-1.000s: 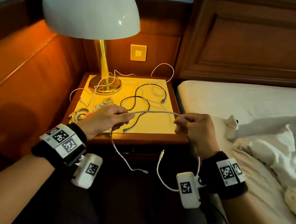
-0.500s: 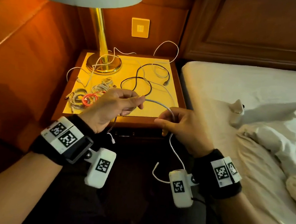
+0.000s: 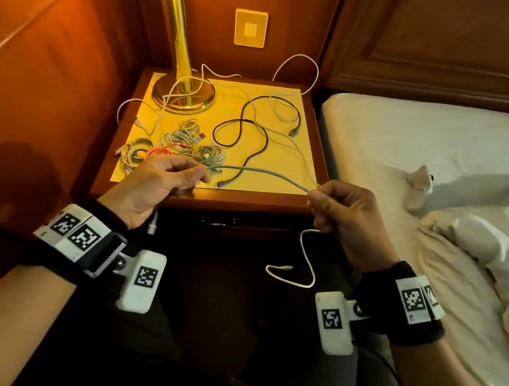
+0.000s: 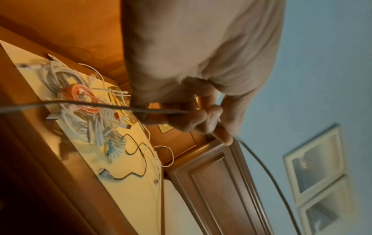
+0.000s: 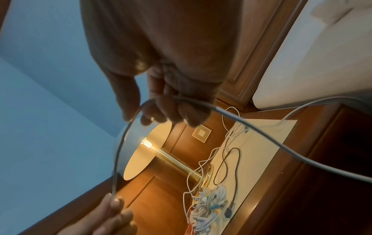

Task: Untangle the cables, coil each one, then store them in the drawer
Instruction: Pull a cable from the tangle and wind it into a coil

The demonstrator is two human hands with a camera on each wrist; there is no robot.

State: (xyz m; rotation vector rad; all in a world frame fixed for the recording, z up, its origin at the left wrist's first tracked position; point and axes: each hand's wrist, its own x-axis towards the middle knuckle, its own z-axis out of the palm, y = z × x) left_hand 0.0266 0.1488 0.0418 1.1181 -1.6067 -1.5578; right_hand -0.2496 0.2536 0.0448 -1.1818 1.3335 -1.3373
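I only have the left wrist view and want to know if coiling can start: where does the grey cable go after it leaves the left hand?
Observer: It spans to the right hand, which pinches the same grey cable near the front edge of the nightstand.
Operator: Any slack beyond that?
Observer: Yes, a long tail dangles below the right hand and ends in a plug.
Operator: Is the drawer ready?
Observer: No, the drawer under the top looks closed.
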